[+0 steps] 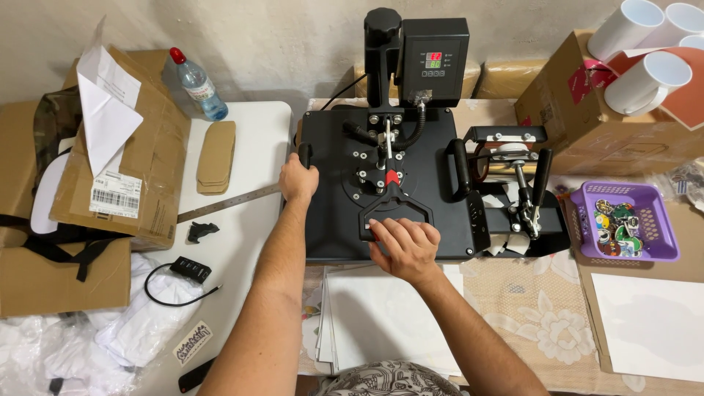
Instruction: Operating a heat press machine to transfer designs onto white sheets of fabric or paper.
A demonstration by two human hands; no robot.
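A black heat press [440, 220] sits in the middle of the table, its flat upper plate lowered. My left hand [298, 180] grips the small black knob at the plate's left edge. My right hand [405, 246] is closed around the front bar of the press's black lever handle [396, 207], near its red grip. A control box with lit red and green digits [434, 61] rises at the back of the press.
A mug press attachment [513, 176] stands right of the plate, a purple basket [658, 231] of small items beyond it. White mugs [645, 81] rest on a cardboard box. White sheets [381, 315] lie under the press front. A metal ruler [227, 203], water bottle [198, 84] and boxes are at left.
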